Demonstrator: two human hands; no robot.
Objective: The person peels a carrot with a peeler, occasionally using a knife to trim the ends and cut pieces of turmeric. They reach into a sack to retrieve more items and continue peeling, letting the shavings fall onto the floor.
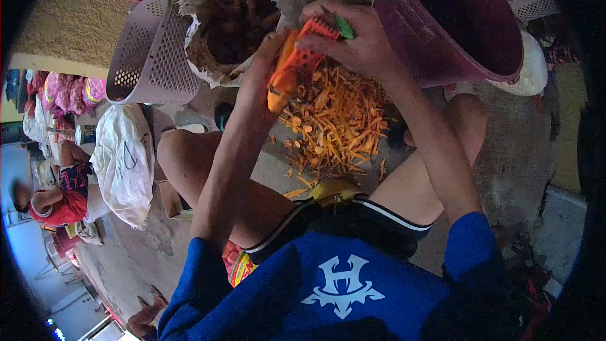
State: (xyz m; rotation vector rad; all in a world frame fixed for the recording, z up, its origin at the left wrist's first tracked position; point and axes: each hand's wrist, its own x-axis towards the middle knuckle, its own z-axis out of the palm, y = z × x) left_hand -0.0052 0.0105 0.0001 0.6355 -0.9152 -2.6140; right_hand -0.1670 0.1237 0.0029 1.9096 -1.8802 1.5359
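Note:
My left hand [270, 53] is closed round an orange carrot [278, 96], whose lower end sticks out below the fingers. Pressed along the carrot is a red perforated tool [302, 58] with a green part [344, 27] at its upper end. My right hand [363, 38] is wrapped round this tool, and its exact kind is hard to make out. Below both hands lies a heap of orange peelings [338, 126] on the ground between my legs, with a few small round slices among them.
An open sack [192, 41] of dark roots stands at the far left, beside a perforated plastic basket [180, 66]. A large maroon tub [410, 25] is at the far right. A white sack [125, 164] and a seated person in red [66, 205] are further left.

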